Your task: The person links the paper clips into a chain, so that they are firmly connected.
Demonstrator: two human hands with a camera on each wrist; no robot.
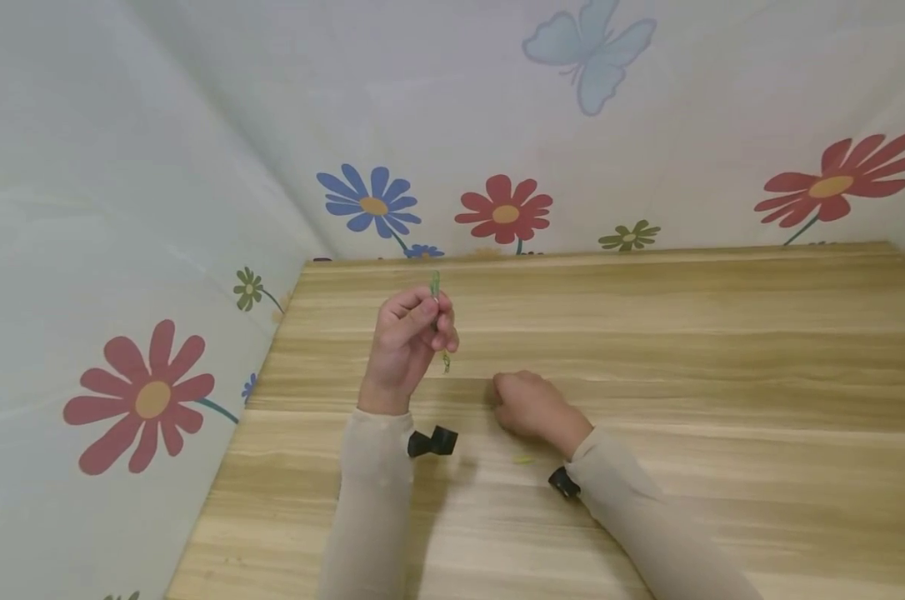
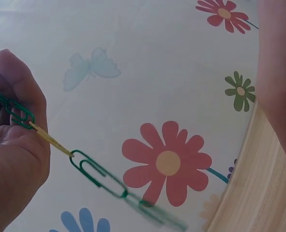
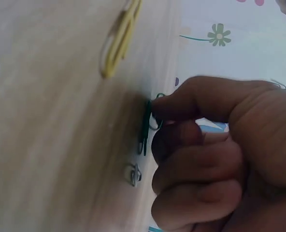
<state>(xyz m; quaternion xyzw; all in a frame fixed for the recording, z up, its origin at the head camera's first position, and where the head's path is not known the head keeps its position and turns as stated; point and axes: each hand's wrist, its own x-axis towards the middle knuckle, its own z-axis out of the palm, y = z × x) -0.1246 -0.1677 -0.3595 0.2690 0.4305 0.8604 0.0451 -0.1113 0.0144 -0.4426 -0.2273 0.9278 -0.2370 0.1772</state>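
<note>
My left hand [image 1: 406, 346] is raised above the table, pinching a chain of linked paper clips [image 2: 99, 175]. Green and yellow links slant out past the palm in the left wrist view, and the far end is blurred. Down at the tabletop, my right hand [image 1: 531, 404] has its fingers curled, its fingertips pinching a green paper clip [image 3: 146, 128] close to the wood. Part of that clip is hidden behind the fingers. A yellow paper clip [image 3: 122, 41] lies nearby, and a small silver clip [image 3: 135, 175] sits beside the curled fingers.
The wood-grain table [image 1: 692, 350] runs up to a pale wall covering [image 1: 437, 100] printed with flowers and a butterfly at the back and left. Black wrist mounts [image 1: 432, 442] stick out from the beige sleeves [image 1: 373, 508].
</note>
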